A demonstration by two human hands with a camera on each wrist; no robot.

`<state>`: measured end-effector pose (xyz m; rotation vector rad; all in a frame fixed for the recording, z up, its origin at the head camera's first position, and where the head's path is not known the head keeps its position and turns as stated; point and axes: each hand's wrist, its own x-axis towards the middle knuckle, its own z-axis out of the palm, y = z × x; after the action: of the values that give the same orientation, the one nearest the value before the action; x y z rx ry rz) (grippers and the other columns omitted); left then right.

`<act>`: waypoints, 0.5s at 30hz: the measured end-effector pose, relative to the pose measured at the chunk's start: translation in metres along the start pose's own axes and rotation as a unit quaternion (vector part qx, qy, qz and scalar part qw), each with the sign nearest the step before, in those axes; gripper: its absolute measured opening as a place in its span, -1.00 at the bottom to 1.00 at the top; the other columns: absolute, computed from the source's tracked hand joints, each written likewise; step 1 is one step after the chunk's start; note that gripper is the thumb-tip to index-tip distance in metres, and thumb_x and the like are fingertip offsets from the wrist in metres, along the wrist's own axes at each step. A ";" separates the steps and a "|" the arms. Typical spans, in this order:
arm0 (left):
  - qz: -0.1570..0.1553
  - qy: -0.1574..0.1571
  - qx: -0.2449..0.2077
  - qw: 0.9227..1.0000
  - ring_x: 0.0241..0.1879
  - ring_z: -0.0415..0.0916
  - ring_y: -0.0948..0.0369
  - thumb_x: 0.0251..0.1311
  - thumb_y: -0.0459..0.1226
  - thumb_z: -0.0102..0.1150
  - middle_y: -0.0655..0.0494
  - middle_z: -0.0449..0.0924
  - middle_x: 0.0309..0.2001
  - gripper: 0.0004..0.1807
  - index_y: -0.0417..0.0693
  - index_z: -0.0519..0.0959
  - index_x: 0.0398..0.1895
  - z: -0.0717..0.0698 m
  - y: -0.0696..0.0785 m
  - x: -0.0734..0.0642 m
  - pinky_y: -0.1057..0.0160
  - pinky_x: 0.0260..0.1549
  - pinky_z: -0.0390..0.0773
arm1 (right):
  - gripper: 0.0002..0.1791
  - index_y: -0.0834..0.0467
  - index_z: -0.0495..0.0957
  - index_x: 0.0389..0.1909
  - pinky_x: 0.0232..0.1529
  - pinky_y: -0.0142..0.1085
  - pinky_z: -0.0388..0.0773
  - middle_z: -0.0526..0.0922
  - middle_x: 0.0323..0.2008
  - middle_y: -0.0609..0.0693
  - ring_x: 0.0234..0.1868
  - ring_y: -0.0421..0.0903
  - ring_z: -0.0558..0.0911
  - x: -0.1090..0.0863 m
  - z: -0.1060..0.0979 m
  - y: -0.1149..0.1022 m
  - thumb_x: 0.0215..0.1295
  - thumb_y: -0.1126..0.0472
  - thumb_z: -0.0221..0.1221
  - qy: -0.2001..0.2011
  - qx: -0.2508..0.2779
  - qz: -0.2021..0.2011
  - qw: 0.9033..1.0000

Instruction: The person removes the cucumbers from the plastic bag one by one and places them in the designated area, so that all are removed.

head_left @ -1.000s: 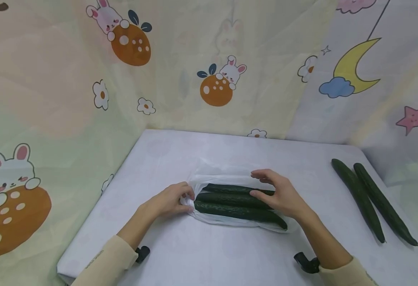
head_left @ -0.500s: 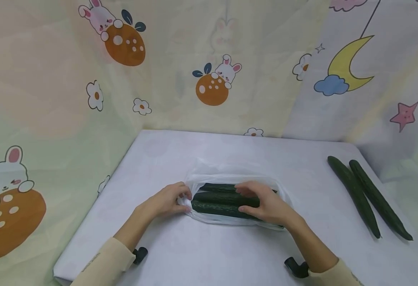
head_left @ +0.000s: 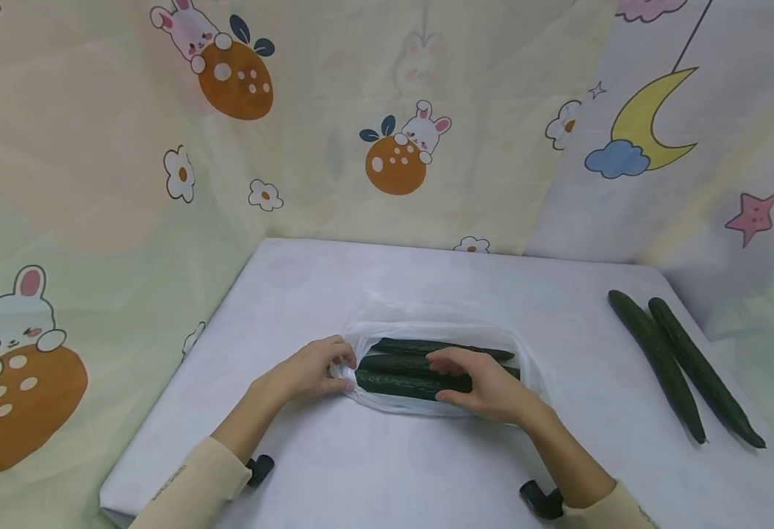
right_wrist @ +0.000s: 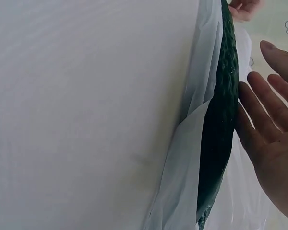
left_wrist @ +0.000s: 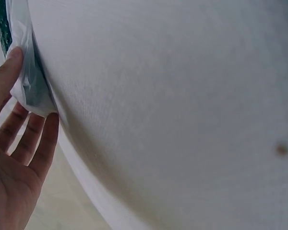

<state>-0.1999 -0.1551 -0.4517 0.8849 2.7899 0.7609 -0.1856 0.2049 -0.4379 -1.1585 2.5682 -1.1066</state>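
Three dark green cucumbers lie side by side in a thin white plastic bag point(head_left: 534, 371) in mid-table: a front cucumber point(head_left: 393, 383), a middle cucumber point(head_left: 387, 364) and a back cucumber point(head_left: 420, 346). At the bag's left end my left hand point(head_left: 310, 369) pinches the plastic; the left wrist view shows the thumb above and the fingers point(left_wrist: 47, 139) below the bag. My right hand point(head_left: 489, 386) is over the right half of the cucumbers, fingers loosely spread and partly hiding them. In the right wrist view, its fingertips come right at the side of a cucumber point(right_wrist: 223, 96).
Two more cucumbers, a left one point(head_left: 658, 364) and a right one point(head_left: 704, 371), lie slanted at the table's right side. White cloth covers the table point(head_left: 360, 470). A printed curtain point(head_left: 320, 88) stands behind and at both sides.
My right hand has moved left along the cucumbers. The bag's edge has come over the right end of the front cucumber, which stuck out before. My left hand keeps its hold.
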 end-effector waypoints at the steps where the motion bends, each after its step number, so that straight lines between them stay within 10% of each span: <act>1: 0.000 0.001 0.000 1.000 -0.18 0.49 0.28 0.12 -0.09 0.53 0.32 0.53 -0.14 -0.69 0.17 0.58 -0.18 0.000 0.000 0.000 0.24 -0.14 0.53 | -0.35 0.13 0.45 0.35 0.14 -0.07 0.60 0.67 0.15 -0.04 0.14 -0.06 0.66 0.000 0.000 0.000 0.29 0.11 0.42 -0.001 0.000 0.002 1.000; 15: 0.008 0.004 -0.001 1.000 -0.19 0.48 0.25 0.14 -0.11 0.52 0.28 0.55 -0.14 -0.71 0.14 0.58 -0.18 0.001 0.002 -0.002 0.23 -0.15 0.52 | -0.37 0.03 0.49 0.36 0.16 -0.10 0.57 0.63 0.23 -0.10 0.14 -0.10 0.63 0.000 0.009 -0.003 0.28 0.11 0.42 -0.045 -0.068 0.030 0.996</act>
<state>-0.1969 -0.1549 -0.4516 0.9070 2.7913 0.7719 -0.1805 0.1986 -0.4427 -1.1232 2.6234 -0.8585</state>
